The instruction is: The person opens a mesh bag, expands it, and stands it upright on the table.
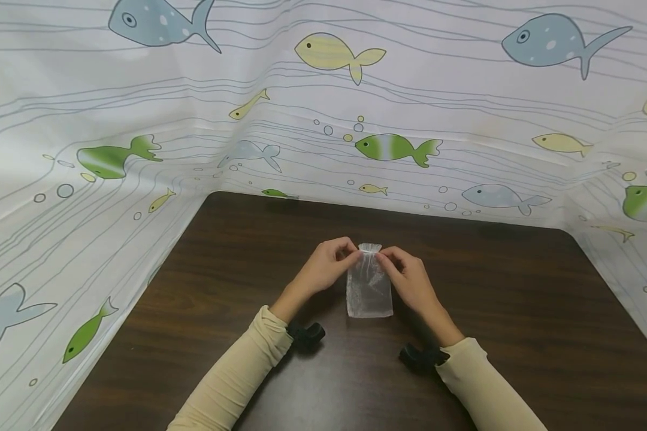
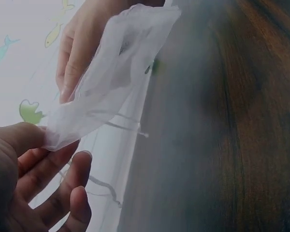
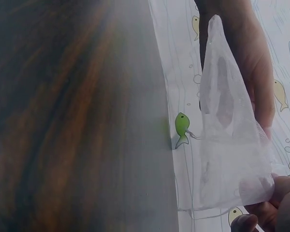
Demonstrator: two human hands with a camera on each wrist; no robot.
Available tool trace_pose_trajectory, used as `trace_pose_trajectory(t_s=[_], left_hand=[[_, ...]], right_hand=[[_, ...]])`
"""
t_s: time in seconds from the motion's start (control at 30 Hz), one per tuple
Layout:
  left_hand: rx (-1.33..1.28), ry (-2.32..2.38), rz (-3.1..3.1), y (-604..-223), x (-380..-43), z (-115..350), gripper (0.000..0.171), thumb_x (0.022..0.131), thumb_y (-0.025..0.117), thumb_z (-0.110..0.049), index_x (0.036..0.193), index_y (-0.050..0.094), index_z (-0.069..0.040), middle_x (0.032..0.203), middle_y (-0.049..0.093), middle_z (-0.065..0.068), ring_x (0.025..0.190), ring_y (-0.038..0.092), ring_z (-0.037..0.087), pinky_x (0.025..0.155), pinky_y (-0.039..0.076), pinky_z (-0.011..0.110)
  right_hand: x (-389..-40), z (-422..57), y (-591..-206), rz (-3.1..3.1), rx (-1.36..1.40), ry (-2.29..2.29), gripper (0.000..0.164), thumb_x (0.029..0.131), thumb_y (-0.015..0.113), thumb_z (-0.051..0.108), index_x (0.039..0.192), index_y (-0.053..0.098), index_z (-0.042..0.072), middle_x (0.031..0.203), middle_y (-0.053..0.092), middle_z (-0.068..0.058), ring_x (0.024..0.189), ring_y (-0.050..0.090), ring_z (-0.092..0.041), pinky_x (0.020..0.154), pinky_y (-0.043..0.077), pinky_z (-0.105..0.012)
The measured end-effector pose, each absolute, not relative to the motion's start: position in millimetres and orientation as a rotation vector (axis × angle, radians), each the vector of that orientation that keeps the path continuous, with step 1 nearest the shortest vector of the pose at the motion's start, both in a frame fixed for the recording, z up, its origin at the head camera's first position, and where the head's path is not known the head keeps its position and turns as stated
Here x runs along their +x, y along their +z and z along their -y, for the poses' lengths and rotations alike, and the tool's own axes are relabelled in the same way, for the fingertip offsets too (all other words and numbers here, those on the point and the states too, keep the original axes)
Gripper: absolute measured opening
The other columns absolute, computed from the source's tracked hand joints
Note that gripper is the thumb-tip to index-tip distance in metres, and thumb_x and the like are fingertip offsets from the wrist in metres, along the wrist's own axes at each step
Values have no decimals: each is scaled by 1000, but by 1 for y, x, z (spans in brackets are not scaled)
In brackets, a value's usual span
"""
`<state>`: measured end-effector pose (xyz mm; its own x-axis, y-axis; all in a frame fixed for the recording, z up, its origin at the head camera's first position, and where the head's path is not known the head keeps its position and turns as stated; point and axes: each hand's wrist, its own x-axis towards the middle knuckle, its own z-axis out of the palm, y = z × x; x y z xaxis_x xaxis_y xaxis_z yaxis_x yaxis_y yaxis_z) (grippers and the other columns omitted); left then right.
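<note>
A small sheer white organza drawstring bag [image 1: 369, 293] hangs between both hands, its gathered neck at the top and its body flat below. My left hand [image 1: 326, 263] pinches the left side of the neck between thumb and forefinger. On the opposite side, my right hand [image 1: 410, 278] pinches the neck the same way. Seen from the left wrist, the bag [image 2: 121, 72] is see-through, with thin white drawstring ends [image 2: 106, 186] dangling near the left hand's fingers. The right wrist view shows the bag [image 3: 227, 159] in front of the left hand [image 3: 241, 48]; no contents can be made out.
A dark brown wood-grain table [image 1: 194, 299] lies under the hands. A white sheet [image 1: 437, 108] printed with fish rises around its back and sides. Black wrist mounts [image 1: 307, 337] sit at the cuffs of both cream sleeves [image 1: 237, 371].
</note>
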<state>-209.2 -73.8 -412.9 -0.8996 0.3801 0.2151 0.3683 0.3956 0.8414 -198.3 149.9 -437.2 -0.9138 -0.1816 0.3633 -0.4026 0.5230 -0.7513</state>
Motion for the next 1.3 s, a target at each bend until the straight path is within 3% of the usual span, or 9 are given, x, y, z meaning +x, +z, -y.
trace_pose_trajectory(t_s=[0.7, 0.93, 1.13, 1.3], left_hand=[[625, 1529, -2682, -413, -208, 73, 15, 104, 65, -27, 96, 70, -14, 86, 71, 2, 67, 56, 13, 57, 42, 26], [593, 1518, -2714, -414, -209, 73, 14, 103, 66, -27, 96, 70, -16, 83, 68, 1, 67, 55, 12, 60, 43, 26], [536, 1510, -2648, -415, -209, 75, 25, 106, 61, -36, 104, 72, -14, 89, 70, 2, 75, 61, 15, 67, 48, 28], [555, 1571, -2614, -415, -211, 75, 26, 108, 59, -32, 106, 73, -10, 92, 75, 5, 75, 62, 14, 70, 49, 28]], right_hand=[[-200, -150, -437, 2494, 494, 1325, 16, 105, 65, 22, 100, 73, 9, 78, 66, -3, 67, 54, -9, 60, 44, -23], [-200, -151, -439, 2485, 480, 1314, 15, 104, 66, 22, 98, 72, 9, 76, 65, -3, 66, 53, -9, 60, 44, -23], [-199, -151, -438, 2492, 486, 1328, 15, 104, 66, 22, 99, 73, 9, 78, 66, -3, 69, 55, -8, 63, 46, -22], [-198, -151, -439, 2491, 502, 1365, 19, 108, 59, 22, 102, 72, 9, 81, 67, -5, 70, 56, -10, 63, 46, -24]])
